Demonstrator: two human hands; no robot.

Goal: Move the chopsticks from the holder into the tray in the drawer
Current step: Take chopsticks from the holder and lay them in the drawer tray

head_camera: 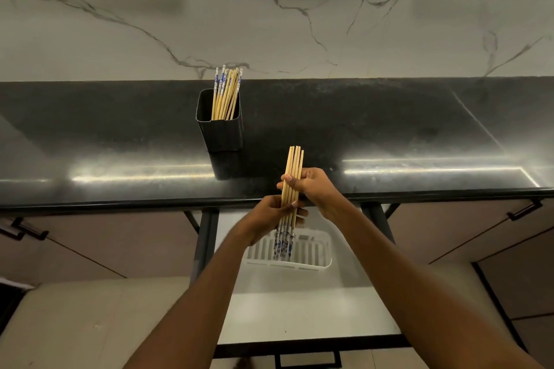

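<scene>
Head view: both hands (299,198) grip patterned chopsticks (292,189); no writing legible.

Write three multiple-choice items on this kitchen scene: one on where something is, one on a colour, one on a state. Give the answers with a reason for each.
1. Where does the holder stand?
A. In the drawer
B. On the counter
C. On the floor

2. What colour is the tray?
A. White
B. Red
C. Black

3. How is the bundle of chopsticks held?
A. By the left hand only
B. By both hands
C. It lies loose in the tray

Answers:
1. B: the holder stands on the dark counter, near the wall.
2. A: the slotted tray in the open drawer is white.
3. B: the left hand grips the bundle low and the right hand grips it higher, with its patterned ends above the tray.
</scene>
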